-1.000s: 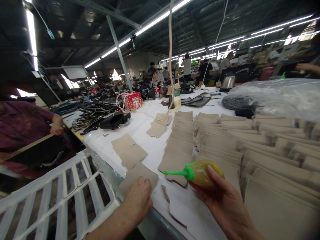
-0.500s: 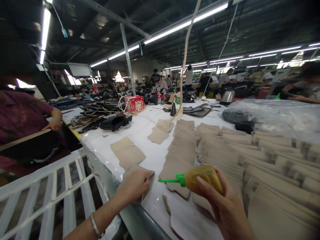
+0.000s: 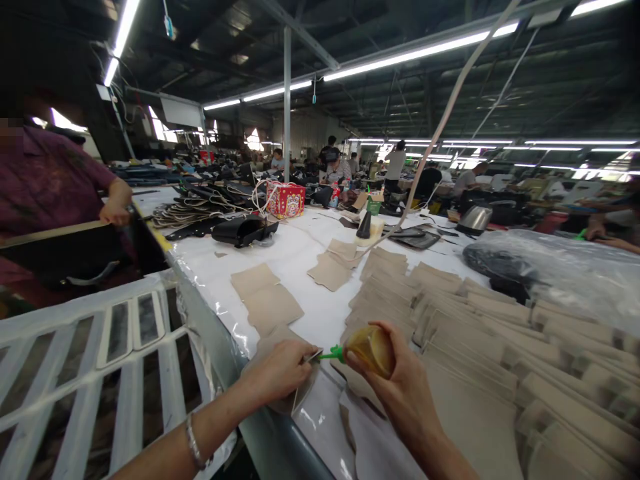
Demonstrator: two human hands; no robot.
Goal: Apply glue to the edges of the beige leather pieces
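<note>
At the table's near edge, my left hand (image 3: 283,370) pinches the folded edge of a beige leather-like piece (image 3: 304,387). My right hand (image 3: 400,373) is wrapped round a squeeze glue bottle (image 3: 373,350) with yellowish contents and a green nozzle. The bottle lies tilted sideways, its nozzle tip at the edge of the piece by my left fingertips. Whether the tip touches the piece I cannot tell. Just beyond my left hand lie flat beige pieces (image 3: 273,307). Overlapping rows of similar beige pieces (image 3: 470,380) spread to the right of my right hand.
A white slatted rack (image 3: 135,393) stands left of the table. Farther back are a black bag part (image 3: 243,230), a red patterned box (image 3: 285,199), a metal kettle (image 3: 475,219) and clear plastic wrap (image 3: 565,267). A hanging cable (image 3: 440,127) crosses above. A person (image 3: 55,180) holds a black panel at left.
My right hand has brought the bottle left, so its green nozzle now meets the edge area by my left fingers. The camera view has turned slightly; my left hand keeps its pinch.
</note>
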